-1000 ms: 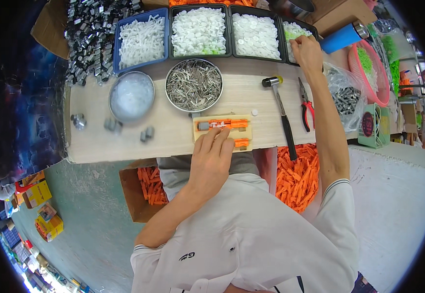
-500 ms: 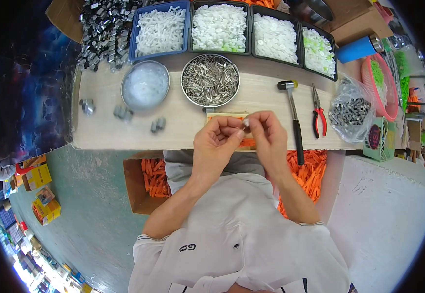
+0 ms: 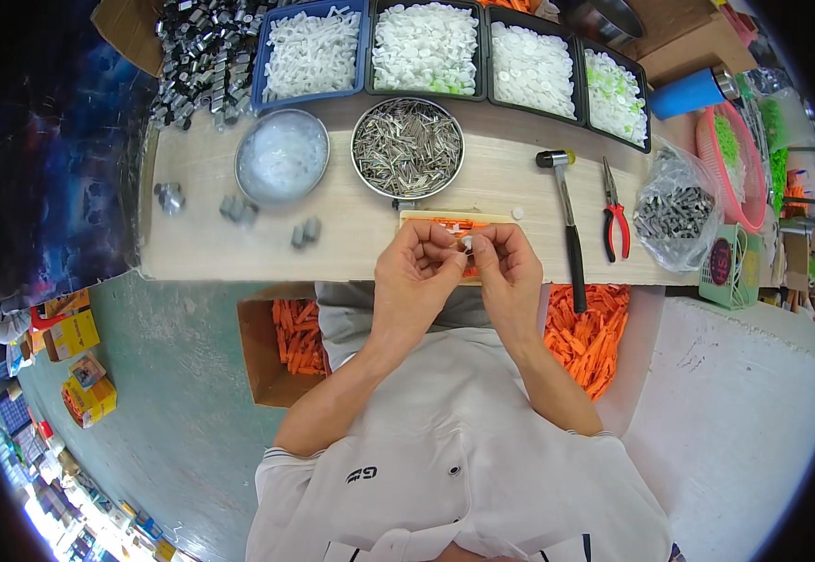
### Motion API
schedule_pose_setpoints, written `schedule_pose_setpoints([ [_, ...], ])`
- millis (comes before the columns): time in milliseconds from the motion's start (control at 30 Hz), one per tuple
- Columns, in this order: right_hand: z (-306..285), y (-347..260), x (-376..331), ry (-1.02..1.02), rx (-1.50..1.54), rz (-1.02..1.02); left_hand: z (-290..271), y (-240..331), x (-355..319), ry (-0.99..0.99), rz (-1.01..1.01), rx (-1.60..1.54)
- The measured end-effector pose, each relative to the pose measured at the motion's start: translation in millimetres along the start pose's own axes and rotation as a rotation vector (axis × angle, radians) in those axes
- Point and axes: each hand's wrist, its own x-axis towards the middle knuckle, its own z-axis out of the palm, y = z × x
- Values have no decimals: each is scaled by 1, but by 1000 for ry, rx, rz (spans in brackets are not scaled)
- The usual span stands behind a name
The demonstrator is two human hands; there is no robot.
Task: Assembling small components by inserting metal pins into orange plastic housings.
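Observation:
My left hand [image 3: 420,273] and my right hand [image 3: 508,272] meet at the near edge of the wooden bench [image 3: 211,244]. Between their fingertips they pinch a small white plastic piece [image 3: 467,242]. Under the hands lies a small wooden jig [image 3: 426,217] holding an orange plastic part [image 3: 452,225]. A single white disc [image 3: 518,214] rests on the bench just right of the jig. Straight ahead stands a round metal bowl of thin metal pins [image 3: 407,148].
A metal bowl of clear bits [image 3: 282,157], trays of white plastic parts [image 3: 424,47], a hammer [image 3: 568,225], red-handled pliers [image 3: 615,221], a bag of dark metal parts [image 3: 677,212], small grey metal pieces [image 3: 235,210]. Boxes of orange parts [image 3: 297,335] sit below the bench.
My right hand came back from the far right tray to the jig. Both hands now hold a small white piece together over the jig.

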Motion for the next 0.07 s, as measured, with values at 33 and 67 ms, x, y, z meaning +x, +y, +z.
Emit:
schedule_pose_setpoints([
  [33,1,1,0,16,11,-6,-1,-1,0,-4,-6,8],
  [67,1,1,0,32,21,-11,-2,-2,1,-8,-12,15],
])
